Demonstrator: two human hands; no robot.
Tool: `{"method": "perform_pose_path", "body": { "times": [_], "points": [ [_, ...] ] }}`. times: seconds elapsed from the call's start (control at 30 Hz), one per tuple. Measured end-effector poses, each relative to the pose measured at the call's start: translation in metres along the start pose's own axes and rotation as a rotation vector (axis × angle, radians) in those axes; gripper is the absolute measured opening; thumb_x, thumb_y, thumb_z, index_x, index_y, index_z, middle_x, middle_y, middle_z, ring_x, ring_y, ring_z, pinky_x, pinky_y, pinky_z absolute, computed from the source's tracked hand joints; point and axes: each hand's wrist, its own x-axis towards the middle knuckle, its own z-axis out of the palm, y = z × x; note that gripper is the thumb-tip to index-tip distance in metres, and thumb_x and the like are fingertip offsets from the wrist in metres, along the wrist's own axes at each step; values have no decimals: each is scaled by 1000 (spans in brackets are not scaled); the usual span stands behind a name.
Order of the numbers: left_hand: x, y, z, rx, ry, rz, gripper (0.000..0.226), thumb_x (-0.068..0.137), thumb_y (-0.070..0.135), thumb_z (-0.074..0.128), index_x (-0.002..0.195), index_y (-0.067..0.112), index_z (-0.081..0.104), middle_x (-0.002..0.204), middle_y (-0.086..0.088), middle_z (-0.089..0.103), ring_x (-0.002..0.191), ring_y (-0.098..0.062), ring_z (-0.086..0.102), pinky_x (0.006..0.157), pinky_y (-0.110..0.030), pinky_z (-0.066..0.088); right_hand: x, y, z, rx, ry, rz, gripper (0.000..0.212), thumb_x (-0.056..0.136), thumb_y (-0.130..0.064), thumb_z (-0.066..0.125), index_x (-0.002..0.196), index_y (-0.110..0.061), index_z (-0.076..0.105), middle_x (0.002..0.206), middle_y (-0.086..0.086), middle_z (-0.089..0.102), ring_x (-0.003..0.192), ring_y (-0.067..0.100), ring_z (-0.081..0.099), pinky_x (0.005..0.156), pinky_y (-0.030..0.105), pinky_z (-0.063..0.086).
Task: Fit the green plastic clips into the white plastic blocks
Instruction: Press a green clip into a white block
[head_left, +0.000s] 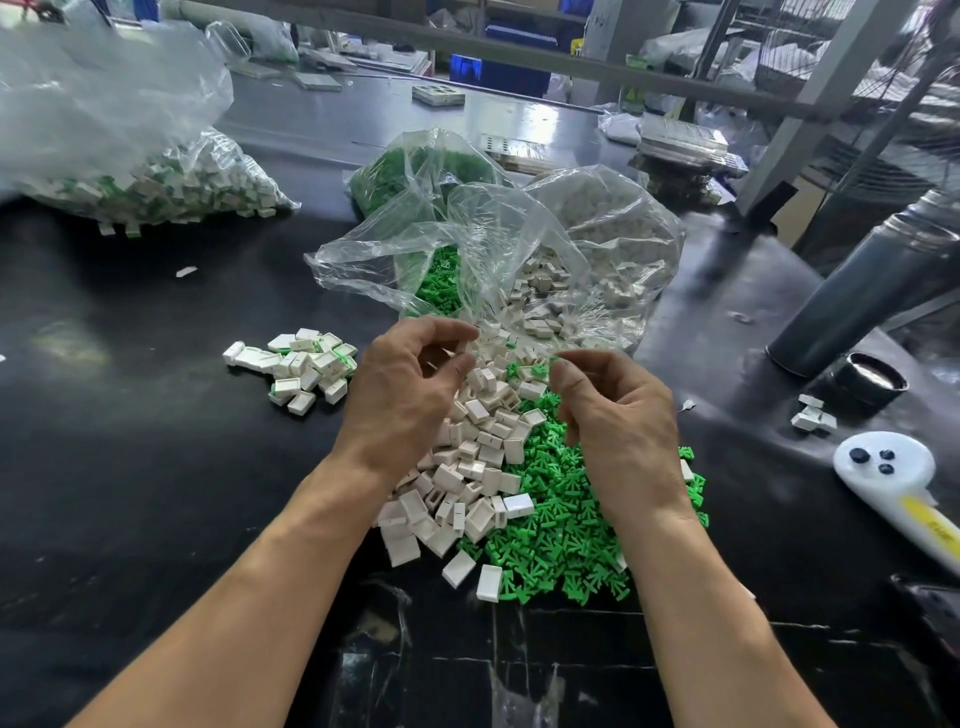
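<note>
Head view: left hand (402, 395) at ten o'clock of the loose heap, fingers curled inward with thumb and forefinger tips close at its upper right edge; something pale may sit between them, too small to tell. Right hand (618, 421) at two o'clock of the heap, fingers curled the same way, forefinger and thumb drawn together near a green clip (540, 370) at its upper left; pinching or merely touching it, cannot tell. Both held low over the parts, facing each other across the middle, probably so that a block and a clip can be brought together without reaching.

Under and between the hands: white plastic blocks (467, 467) piled toward nine o'clock, green plastic clips (566, 530) spread toward four o'clock, the two sorts touching along a ragged seam, likely poured side by side to feed one hand each. At twelve o'clock, an open clear bag (467, 244) lying on its side, spilling both sorts toward the heap. Behind it, at eleven o'clock, a bag of green parts (395, 171).

At nine o'clock, apart from the heap, a small cluster of blocks with green showing (304, 366), apparently finished pieces set aside. Farther out at ten o'clock, a large bag of similar pieces (156, 176). At three o'clock, a dark cylinder (857, 291) lying tilted, a black cap (870, 376) beside it, a white handled device (893, 478) below. All on a black worktable (156, 467).
</note>
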Motion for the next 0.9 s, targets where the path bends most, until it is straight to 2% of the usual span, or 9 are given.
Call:
{"method": "perform_pose_path", "body": {
  "times": [0.13,0.27,0.4,0.5,0.67,0.9],
  "points": [
    [-2,13,4,-367,-25,-65,20,88,6,77,106,14,75,96,-4,78,87,-17,75,80,-27,61,-2,-7,3,249,-73,15,13,89,-23,76,98,-15,73,87,8,76,65,14,64,51,24,49],
    [-8,18,10,-539,-65,-84,22,88,4,74,110,5,70,100,-11,79,93,-30,77,83,-40,64,-3,-9,6,396,-123,53,4,87,-21,76,90,-19,77,91,13,77,67,16,65,50,24,50],
    [-12,21,13,-600,-103,-106,20,92,-2,70,109,5,65,103,-9,79,96,-28,77,83,-36,63,-5,-10,8,440,-151,54,6,88,-24,76,91,-20,79,84,10,73,63,14,60,50,24,48],
    [-13,22,16,-597,-116,-112,19,92,-5,68,105,8,64,96,-6,80,93,-23,77,85,-35,60,-7,-12,9,454,-153,40,12,87,-25,79,93,-15,78,79,10,72,60,14,58,48,24,47],
    [-14,22,17,-620,-164,-101,21,93,-8,64,107,6,61,91,-3,80,86,-12,76,78,-18,56,-8,-15,12,414,-144,14,9,84,-21,80,90,-15,77,76,12,71,59,16,59,49,25,49],
    [-15,19,17,-585,-184,-80,21,94,-8,64,107,9,60,92,-2,79,86,-10,74,82,-20,56,-11,-14,12,398,-164,46,8,88,-18,73,91,-10,73,79,13,71,59,15,59,49,26,48]
  ]
}}
